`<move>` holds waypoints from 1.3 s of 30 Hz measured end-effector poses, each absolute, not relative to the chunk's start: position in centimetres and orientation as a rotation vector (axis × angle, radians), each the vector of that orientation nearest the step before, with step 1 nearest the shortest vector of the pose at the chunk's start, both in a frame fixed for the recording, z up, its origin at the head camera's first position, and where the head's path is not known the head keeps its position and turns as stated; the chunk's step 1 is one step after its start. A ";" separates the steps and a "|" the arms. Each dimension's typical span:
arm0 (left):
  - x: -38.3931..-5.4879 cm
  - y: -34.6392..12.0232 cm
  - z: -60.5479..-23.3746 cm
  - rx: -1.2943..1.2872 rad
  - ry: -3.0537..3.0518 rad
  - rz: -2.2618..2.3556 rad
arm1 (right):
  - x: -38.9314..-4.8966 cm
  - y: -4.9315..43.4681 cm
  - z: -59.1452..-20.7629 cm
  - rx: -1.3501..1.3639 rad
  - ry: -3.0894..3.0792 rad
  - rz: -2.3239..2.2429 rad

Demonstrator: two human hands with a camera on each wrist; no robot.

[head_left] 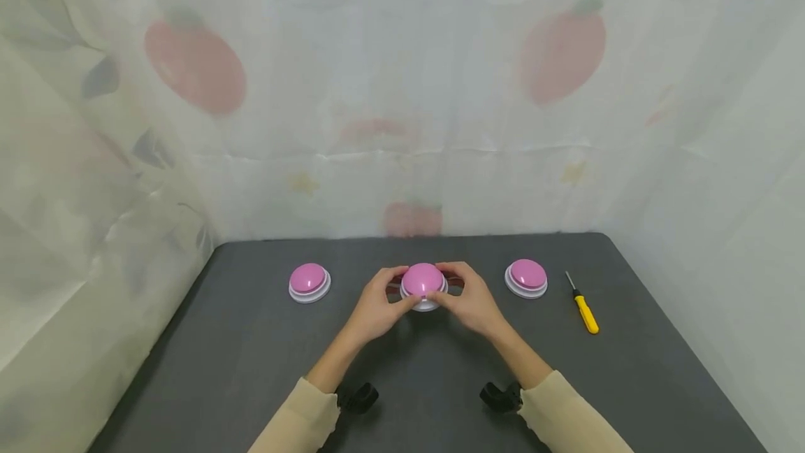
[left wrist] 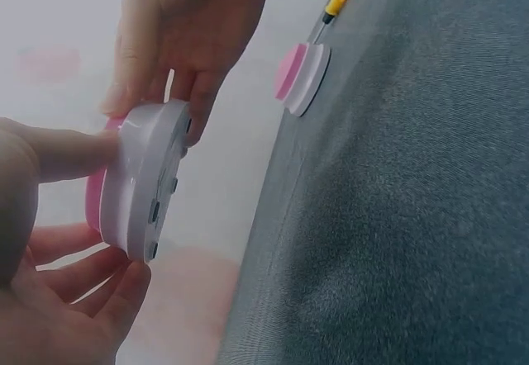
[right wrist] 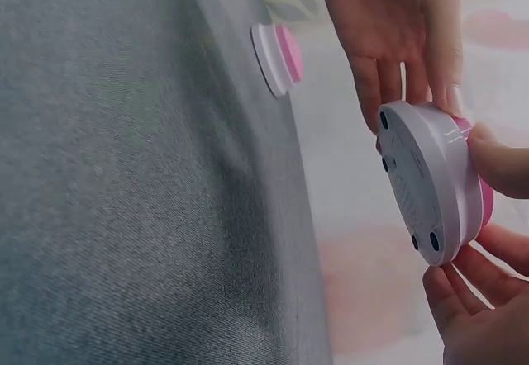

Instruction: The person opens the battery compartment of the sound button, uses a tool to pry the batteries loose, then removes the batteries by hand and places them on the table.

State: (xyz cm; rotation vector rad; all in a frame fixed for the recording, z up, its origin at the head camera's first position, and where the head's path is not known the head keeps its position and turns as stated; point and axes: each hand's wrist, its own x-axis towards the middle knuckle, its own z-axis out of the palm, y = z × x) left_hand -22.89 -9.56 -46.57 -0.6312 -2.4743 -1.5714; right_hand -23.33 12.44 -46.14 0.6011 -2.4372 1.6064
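Both hands hold one pink-domed push button with a white base (head_left: pixel 423 281) between them, lifted off the dark table. My left hand (head_left: pixel 376 306) grips its left side, thumb at the front and fingers curled behind. On the opposite side my right hand (head_left: pixel 468 303) grips it the same way. In the left wrist view the white base (left wrist: pixel 145 183) shows edge-on with small dark feet. The right wrist view shows more of the button's underside (right wrist: pixel 411 183), with several dark feet round its rim.
A second pink button (head_left: pixel 309 282) sits on the table (head_left: pixel 264 369) to the left, a third pink button (head_left: pixel 527 278) to the right. Beyond that lies a screwdriver with a yellow handle (head_left: pixel 586 314). A pale printed curtain (head_left: pixel 377 89) hangs behind the table and along its sides.
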 end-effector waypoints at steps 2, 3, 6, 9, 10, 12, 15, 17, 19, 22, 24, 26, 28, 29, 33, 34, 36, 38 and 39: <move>-22.5 -9.7 -46.5 -0.650 -2.469 -1.573 | -22.8 12.4 -46.0 0.599 -2.443 1.607; -22.3 -9.8 -46.4 -0.656 -2.467 -1.575 | -22.6 12.3 -45.9 0.594 -2.446 1.612; -21.7 -10.0 -46.2 -0.669 -2.476 -1.557 | -22.0 12.3 -45.8 0.595 -2.442 1.629; -21.1 -10.1 -46.0 -0.679 -2.484 -1.547 | -21.5 12.4 -45.7 0.603 -2.428 1.638; -20.9 -10.0 -45.9 -0.683 -2.485 -1.540 | -21.3 12.5 -45.7 0.606 -2.424 1.633; -20.5 -10.0 -45.9 -0.697 -2.478 -1.528 | -21.0 12.6 -45.7 0.612 -2.418 1.620; -19.8 -10.0 -45.9 -0.729 -2.454 -1.509 | -20.4 12.7 -45.7 0.621 -2.409 1.608; -19.3 -10.2 -45.9 -0.750 -2.453 -1.494 | -20.0 12.7 -45.7 0.639 -2.402 1.615; -18.7 -10.6 -46.0 -0.769 -2.459 -1.483 | -19.5 12.7 -45.7 0.657 -2.403 1.625; -17.9 -11.0 -46.1 -0.793 -2.481 -1.485 | -18.9 12.7 -45.9 0.670 -2.407 1.657; -17.5 -11.2 -46.2 -0.811 -2.491 -1.482 | -18.6 12.7 -46.0 0.659 -2.419 1.681; -17.2 -11.4 -46.3 -0.826 -2.501 -1.488 | -18.3 12.8 -46.1 0.643 -2.430 1.713; -17.0 -11.5 -46.5 -0.842 -2.507 -1.496 | -18.1 12.8 -46.2 0.636 -2.439 1.739; -16.9 -11.5 -46.5 -0.854 -2.506 -1.500 | -18.0 12.9 -46.4 0.636 -2.441 1.752; -16.4 -11.5 -46.9 -0.904 -2.486 -1.511 | -17.6 13.3 -46.7 0.644 -2.444 1.805; -16.4 -11.6 -46.9 -0.911 -2.482 -1.509 | -17.5 13.4 -46.8 0.646 -2.445 1.821; -16.3 -11.6 -47.1 -0.930 -2.465 -1.502 | -17.3 13.5 -46.9 0.639 -2.454 1.854; -16.3 -11.6 -47.2 -0.937 -2.457 -1.499 | -17.3 13.6 -46.9 0.636 -2.459 1.876; -16.3 -11.6 -47.3 -0.939 -2.452 -1.501 | -17.3 13.7 -47.0 0.642 -2.457 1.884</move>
